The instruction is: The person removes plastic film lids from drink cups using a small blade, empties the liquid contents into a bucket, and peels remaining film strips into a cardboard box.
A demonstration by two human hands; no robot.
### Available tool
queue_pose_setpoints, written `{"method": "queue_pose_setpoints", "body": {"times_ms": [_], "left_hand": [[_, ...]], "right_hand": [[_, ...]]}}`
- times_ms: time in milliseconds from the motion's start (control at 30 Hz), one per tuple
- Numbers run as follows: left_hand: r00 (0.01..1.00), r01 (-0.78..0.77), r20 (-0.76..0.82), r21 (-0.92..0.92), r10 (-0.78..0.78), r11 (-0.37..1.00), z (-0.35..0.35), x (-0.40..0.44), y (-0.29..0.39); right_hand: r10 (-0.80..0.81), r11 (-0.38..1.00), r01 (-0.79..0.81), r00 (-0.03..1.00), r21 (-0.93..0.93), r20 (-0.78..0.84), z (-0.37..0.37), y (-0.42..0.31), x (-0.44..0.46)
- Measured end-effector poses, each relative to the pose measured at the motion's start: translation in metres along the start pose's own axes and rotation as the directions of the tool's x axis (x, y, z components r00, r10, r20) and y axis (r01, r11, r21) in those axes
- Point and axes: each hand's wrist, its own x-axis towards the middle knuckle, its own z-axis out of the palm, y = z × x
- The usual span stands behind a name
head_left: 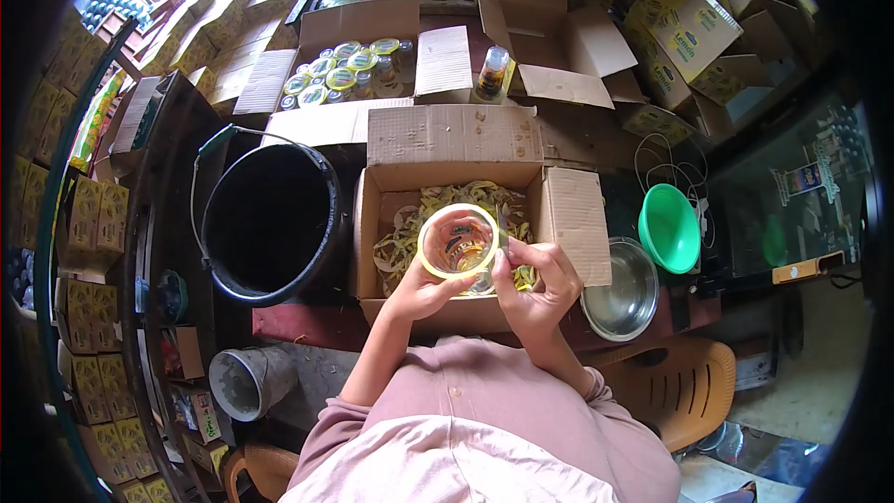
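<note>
Jar [456, 244] above open carton [475, 317] of yellowish strips [398, 242]. My left hand [426, 294] curls round its side; my right hand [540, 281], fingers pinched at rim, seems to grip thin blade [503, 223]. Best: steady left hold, shallow blade, thumb clear.

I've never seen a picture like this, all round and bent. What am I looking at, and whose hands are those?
There is no machine: a person works bare-handed, with the camera worn on their head, looking forward and down. The left hand holds a clear, yellow-rimmed cup; the right hand is at its rim, though what it may grip is unclear. Below is an open cardboard box with yellowish strips inside. Nearby are a black bucket, a green bowl and a carton of lidded jars.
</note>
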Motion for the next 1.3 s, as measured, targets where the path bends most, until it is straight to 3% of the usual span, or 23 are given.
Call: {"method": "queue_pose_setpoints", "body": {"times_ms": [333, 433, 533, 633, 667, 800, 900, 933, 1000, 1067, 1133, 1267, 1300], "left_hand": [[0.998, 0.006, 0.065, 0.215, -0.02, 0.977, -0.007, -0.005, -0.001], [0.996, 0.06, 0.062, 0.167, -0.071, 0.984, -0.007, -0.006, 0.001], [0.995, 0.095, 0.032, 0.091, -0.098, 0.991, -0.006, -0.005, -0.001], [0.999, 0.018, 0.051, -0.054, -0.015, 0.998, -0.004, -0.002, 0.003], [0.993, 0.099, 0.08, -0.082, -0.092, 0.992, -0.006, 0.0, 0.007], [0.993, 0.088, 0.11, -0.422, -0.045, 0.902, -0.009, 0.001, 0.001], [0.993, 0.103, 0.098, -0.552, -0.058, 0.828, -0.011, -0.002, 0.006], [0.993, 0.094, 0.111, -0.606, -0.033, 0.79, -0.013, -0.002, 0.005], [0.993, 0.067, 0.119, -0.683, 0.02, 0.727, -0.018, -0.002, -0.001], [0.992, 0.103, 0.121, -0.654, -0.031, 0.75, -0.02, -0.003, 0.002], [0.987, 0.141, 0.15, -0.648, -0.056, 0.749, -0.02, -0.003, 0.002], [0.987, 0.138, 0.157, -0.898, 0.013, 0.418, -0.013, -0.006, -0.008], [0.986, 0.145, 0.164, -0.908, 0.013, 0.394, -0.012, -0.006, -0.008]], "right_hand": [[-0.007, 1.0, 0.007, 1.0, 0.013, 0.014, 0.001, 0.004, 0.005], [-0.009, 0.999, 0.007, 0.999, 0.044, 0.035, 0.0, 0.008, 0.008], [0.028, 0.997, -0.03, 0.999, 0.073, 0.025, 0.0, 0.008, 0.008], [0.062, 0.993, -0.06, 0.998, 0.104, -0.013, 0.001, 0.011, 0.006], [0.074, 0.99, -0.072, 0.997, 0.124, -0.016, 0.0, 0.012, 0.006], [0.186, 0.95, -0.185, 0.982, 0.25, 0.021, -0.008, 0.031, 0.007], [0.467, 0.765, -0.501, 0.864, 0.404, 0.189, -0.022, 0.067, 0.002], [0.492, 0.732, -0.538, 0.842, 0.418, 0.223, -0.027, 0.081, 0.0], [0.584, 0.736, -0.621, 0.784, 0.271, 0.209, -0.035, 0.113, -0.015], [0.632, 0.753, -0.649, 0.759, 0.112, 0.155, -0.045, 0.146, -0.041], [0.664, 0.739, -0.671, 0.741, 0.066, 0.098, -0.051, 0.156, -0.061], [0.704, 0.707, -0.706, 0.708, 0.038, 0.064, -0.055, 0.16, -0.086], [0.71, 0.7, -0.713, 0.701, 0.037, 0.065, -0.055, 0.16, -0.088]]}}
